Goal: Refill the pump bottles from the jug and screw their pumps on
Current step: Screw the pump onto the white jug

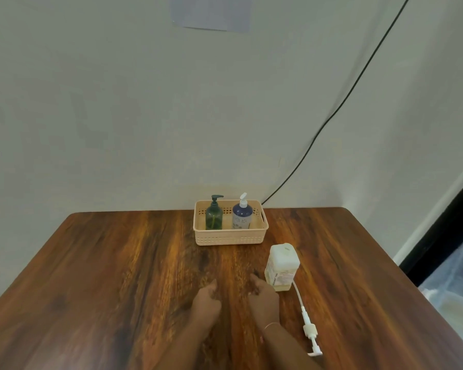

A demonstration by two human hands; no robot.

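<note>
A dark green pump bottle [213, 217] and a blue-and-white pump bottle [242, 214] stand upright with their pumps on inside a peach basket [230, 237] at the table's far edge. A pale yellow square jug [280, 268] stands on the table to the right of the basket's front. A loose white pump with its long tube [306, 320] lies on the table beside the jug, its head toward me. My left hand [206, 300] and my right hand [262, 296] rest over the table in front of me, fingers loosely curled, holding nothing. The right hand is just left of the jug.
The wooden table [118, 263] stands against a pale wall. A black cable [332, 116] runs down the wall behind the basket. A dark frame and a window [452, 263] lie past the table's right edge.
</note>
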